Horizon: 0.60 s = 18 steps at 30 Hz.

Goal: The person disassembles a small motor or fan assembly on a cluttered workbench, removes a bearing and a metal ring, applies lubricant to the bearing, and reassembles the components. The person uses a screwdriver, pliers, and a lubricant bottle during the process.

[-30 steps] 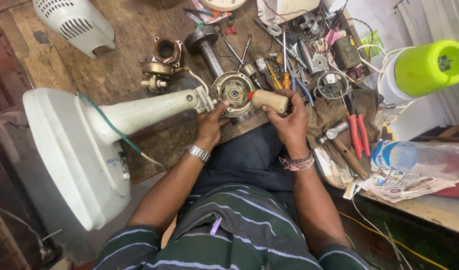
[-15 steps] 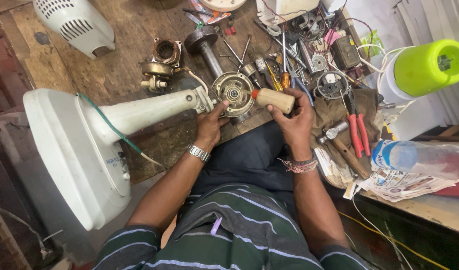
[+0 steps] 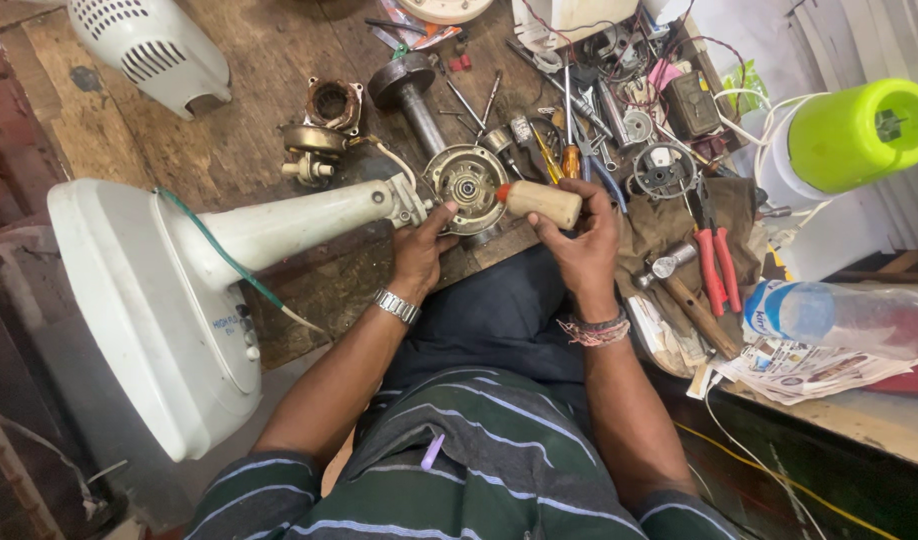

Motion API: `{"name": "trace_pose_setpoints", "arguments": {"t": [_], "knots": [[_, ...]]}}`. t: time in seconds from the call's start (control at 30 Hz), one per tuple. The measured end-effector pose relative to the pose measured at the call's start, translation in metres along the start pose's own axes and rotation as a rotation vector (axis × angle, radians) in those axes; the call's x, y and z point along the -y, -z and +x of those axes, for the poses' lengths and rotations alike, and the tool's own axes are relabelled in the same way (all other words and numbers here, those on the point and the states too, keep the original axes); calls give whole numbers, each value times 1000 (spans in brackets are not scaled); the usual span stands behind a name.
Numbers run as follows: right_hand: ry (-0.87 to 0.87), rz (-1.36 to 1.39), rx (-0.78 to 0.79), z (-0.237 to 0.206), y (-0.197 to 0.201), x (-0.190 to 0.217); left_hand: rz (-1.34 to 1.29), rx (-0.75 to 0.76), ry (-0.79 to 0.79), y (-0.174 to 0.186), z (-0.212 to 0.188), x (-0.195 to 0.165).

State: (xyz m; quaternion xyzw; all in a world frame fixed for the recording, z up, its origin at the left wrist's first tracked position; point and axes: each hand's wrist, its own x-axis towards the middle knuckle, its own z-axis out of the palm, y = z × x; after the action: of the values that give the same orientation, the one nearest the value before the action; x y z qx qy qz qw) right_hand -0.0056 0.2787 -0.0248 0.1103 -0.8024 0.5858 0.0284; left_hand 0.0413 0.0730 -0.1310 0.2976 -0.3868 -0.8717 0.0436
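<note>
Left hand (image 3: pixel 419 255) curled around end of white fan stand (image 3: pixel 279 228), fingers right by round motor plate (image 3: pixel 467 185) near surface's front edge. Right hand (image 3: pixel 582 245) wrapped tight on wooden-handled tool (image 3: pixel 544 202), tip touching plate. Stand's big base hangs off left edge. Red pliers (image 3: pixel 712 268) and hammer (image 3: pixel 684 290) lie just right of right hand.

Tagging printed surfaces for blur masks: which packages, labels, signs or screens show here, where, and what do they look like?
Plastic bottle: lying on its side at the right edge, clear body, blue-and-white label band.
Printed paper: spread under the bottle on the right bench edge, white sheets with small colour pictures.
Fan base marking: small dark print on the white stand base, left, beside small knobs.
No screens or signs visible.
</note>
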Motion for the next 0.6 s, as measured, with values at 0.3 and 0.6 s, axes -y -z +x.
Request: {"name": "trace_pose_setpoints", "arguments": {"t": [0.3, 0.6], "knots": [[-19, -61, 4, 0, -8, 12, 29, 21, -17, -3, -4, -7], [-59, -41, 20, -1, -11, 13, 11, 9, -24, -1, -2, -2]]}}
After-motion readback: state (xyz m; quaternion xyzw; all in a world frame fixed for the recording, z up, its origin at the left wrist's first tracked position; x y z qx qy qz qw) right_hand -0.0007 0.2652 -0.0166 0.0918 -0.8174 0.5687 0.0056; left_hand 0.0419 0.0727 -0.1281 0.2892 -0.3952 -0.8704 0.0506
